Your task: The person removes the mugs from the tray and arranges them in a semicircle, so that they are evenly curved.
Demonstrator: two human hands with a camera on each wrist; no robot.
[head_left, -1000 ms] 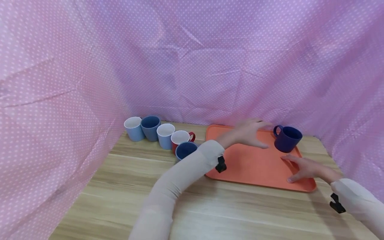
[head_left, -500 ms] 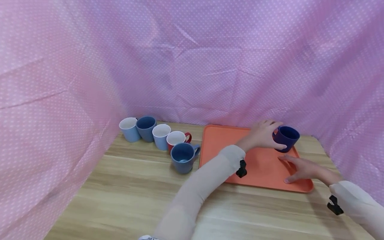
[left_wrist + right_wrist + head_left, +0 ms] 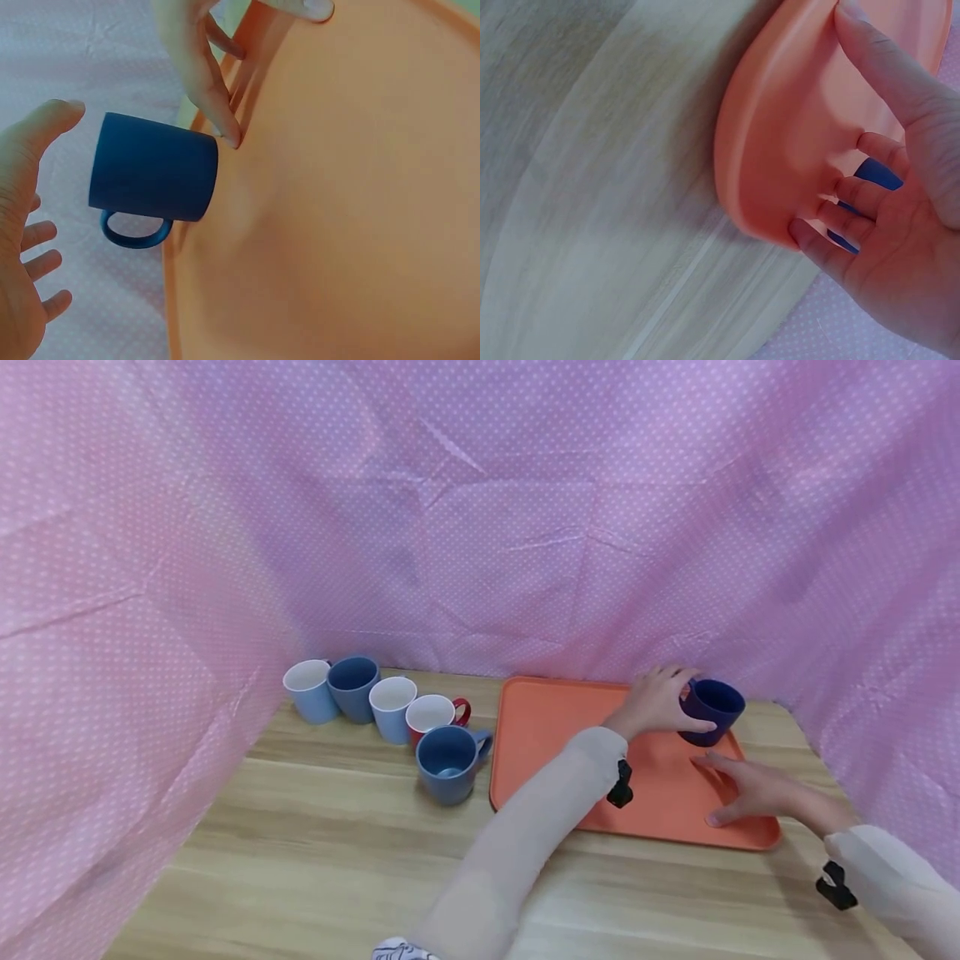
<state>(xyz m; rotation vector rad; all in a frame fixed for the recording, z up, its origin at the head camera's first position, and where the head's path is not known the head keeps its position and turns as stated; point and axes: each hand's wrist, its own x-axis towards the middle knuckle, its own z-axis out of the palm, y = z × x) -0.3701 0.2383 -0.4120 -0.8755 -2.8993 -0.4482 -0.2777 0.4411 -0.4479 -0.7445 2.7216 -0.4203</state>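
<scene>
A dark blue mug (image 3: 723, 718) stands upright on the right side of an orange tray (image 3: 555, 718). My left hand (image 3: 660, 700) reaches over to it, thumb on the near side and fingers toward the handle. The left wrist view shows a gap between that spread hand and the mug (image 3: 154, 165), whose handle points to the finger side. At the tray's right end, my right hand (image 3: 761, 789) rests with spread fingertips and thumb on the tray surface. From the right wrist, its fingers (image 3: 847, 206) partly hide the blue mug.
Left of the tray, several mugs stand close together on the wooden table (image 3: 315, 843): light blue mugs, a red mug with white inside (image 3: 431, 713), and grey-blue mugs, one (image 3: 450, 768) nearest me. A pink dotted cloth (image 3: 495, 560) hangs behind and at both sides.
My left hand has moved right across the tray to the dark blue mug, uncovering the nearest grey-blue mug. The right hand stays on the tray. The head view has shifted slightly.
</scene>
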